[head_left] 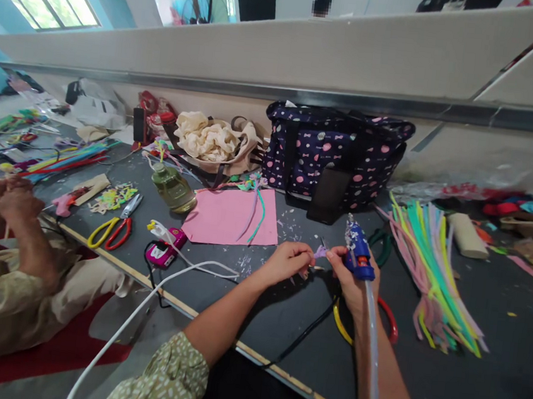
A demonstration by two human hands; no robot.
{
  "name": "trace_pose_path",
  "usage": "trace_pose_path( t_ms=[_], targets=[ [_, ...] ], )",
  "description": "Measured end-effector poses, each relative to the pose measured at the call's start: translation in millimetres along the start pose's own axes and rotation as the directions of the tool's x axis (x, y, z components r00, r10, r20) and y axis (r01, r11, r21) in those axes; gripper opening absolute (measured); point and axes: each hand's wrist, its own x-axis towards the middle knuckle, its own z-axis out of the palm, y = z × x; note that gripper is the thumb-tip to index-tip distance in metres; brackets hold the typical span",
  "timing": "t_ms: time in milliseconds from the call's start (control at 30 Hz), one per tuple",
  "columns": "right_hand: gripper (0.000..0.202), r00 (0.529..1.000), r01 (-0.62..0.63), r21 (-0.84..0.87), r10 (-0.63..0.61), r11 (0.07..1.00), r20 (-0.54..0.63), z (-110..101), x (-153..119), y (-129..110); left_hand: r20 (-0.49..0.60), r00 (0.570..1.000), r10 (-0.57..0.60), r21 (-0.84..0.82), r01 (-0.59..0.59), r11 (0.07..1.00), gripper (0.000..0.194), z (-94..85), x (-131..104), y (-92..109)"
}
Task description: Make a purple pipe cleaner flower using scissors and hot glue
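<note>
My left hand point(288, 260) is closed, its fingertips pinching a small lilac fuzzy piece point(320, 252) that looks like bent pipe cleaner. From the other side, the thumb and fingertips of my right hand point(346, 276) meet the same piece. A blue glue gun point(360, 254) rests in my right hand, nozzle pointing up and away, with a long translucent glue stick point(372, 356) trailing back over the forearm. Under that forearm lie scissors with yellow and red handles point(388, 319), partly hidden. A bundle of pastel pipe cleaners point(434, 280) lies to the right.
Ahead are a pink sheet point(208, 212) with pipe cleaners, a bottle point(172, 186), a dark patterned bag point(333, 149) and a phone point(328, 195). Scissors point(116, 225) and a white cable point(141, 304) lie left. Another person's hands point(18, 205) work at far left.
</note>
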Motion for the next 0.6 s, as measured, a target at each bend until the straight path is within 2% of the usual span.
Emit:
trace_pose_path(
  t_ms=[600],
  targets=[
    [0.028,0.998,0.056,-0.047,-0.058,0.997,-0.031,2.9,-2.2,-1.8,0.022,0.999,0.029,-0.012,-0.028,1.000,0.018,-0.3,-0.9,-1.3]
  ],
)
